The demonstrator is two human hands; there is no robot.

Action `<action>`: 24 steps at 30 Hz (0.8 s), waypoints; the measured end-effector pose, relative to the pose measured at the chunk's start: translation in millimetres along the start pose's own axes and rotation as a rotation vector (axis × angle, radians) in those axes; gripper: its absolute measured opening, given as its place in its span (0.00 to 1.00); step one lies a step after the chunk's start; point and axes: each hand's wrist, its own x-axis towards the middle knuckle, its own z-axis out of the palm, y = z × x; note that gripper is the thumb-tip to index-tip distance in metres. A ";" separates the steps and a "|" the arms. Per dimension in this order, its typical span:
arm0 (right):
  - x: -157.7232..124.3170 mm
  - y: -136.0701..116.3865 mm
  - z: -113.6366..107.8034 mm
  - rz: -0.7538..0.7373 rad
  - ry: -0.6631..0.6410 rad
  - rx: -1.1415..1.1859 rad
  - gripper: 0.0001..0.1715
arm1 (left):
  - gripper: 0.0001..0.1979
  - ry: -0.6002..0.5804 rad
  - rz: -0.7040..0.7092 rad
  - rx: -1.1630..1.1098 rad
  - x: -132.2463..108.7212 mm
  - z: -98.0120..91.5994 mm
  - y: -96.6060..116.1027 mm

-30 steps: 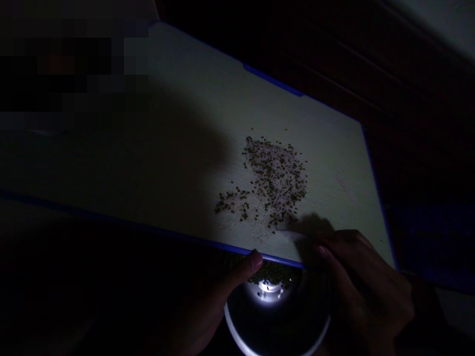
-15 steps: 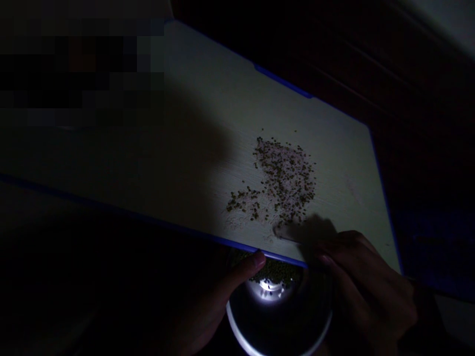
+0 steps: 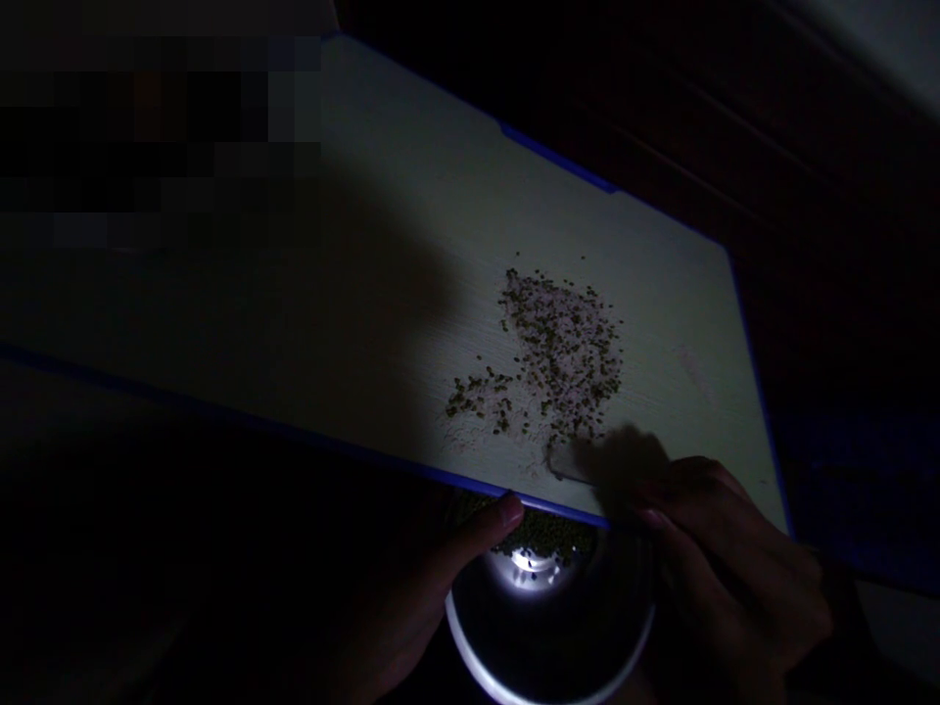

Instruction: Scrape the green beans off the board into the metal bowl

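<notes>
Small dark-green beans (image 3: 565,343), mixed with pale fine bits, lie spread on a whitish board (image 3: 646,264) with a blue rim. Below its near edge is a round shiny bowl (image 3: 470,651) with more green beans (image 3: 554,534) inside. My left hand (image 3: 441,592) is at the bowl's left side, thumb reaching over it with the tip against the board's rim; its other fingers are hidden. My right hand (image 3: 734,558) is closed on a thin flat tool (image 3: 569,462), its pale end on the board just below the beans. The tool's exact kind is too dark to tell.
The scene is very dim, with a shadow over the board's left half. A pixelated patch covers the upper left. A dark surface (image 3: 661,127) lies beyond the far edge, and something dark blue (image 3: 859,490) is at the right.
The flat tool's tip has shifted slightly right and turned a little. The beans and my left hand stay nearly where they were.
</notes>
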 end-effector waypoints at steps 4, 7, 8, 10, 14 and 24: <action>-1.1 -0.2 -0.3 -0.005 -0.019 0.017 0.23 | 0.49 0.011 0.064 0.027 0.0 2.1 3.5; -3.8 1.8 0.0 0.004 -0.003 0.020 0.24 | 0.49 -0.011 0.052 0.026 0.2 4.9 4.8; -4.5 2.6 0.1 0.006 0.011 0.017 0.25 | 0.48 -0.020 0.036 0.025 0.6 5.1 4.4; -5.1 3.3 0.6 0.017 0.026 0.008 0.29 | 0.45 -0.038 0.029 0.025 1.8 4.5 2.9; -4.0 0.7 3.3 0.056 0.028 -0.003 0.30 | 0.45 -0.048 0.059 0.044 4.6 4.3 3.2; -5.3 1.0 3.6 0.028 0.025 0.021 0.28 | 0.50 0.044 0.097 0.097 5.1 2.9 2.8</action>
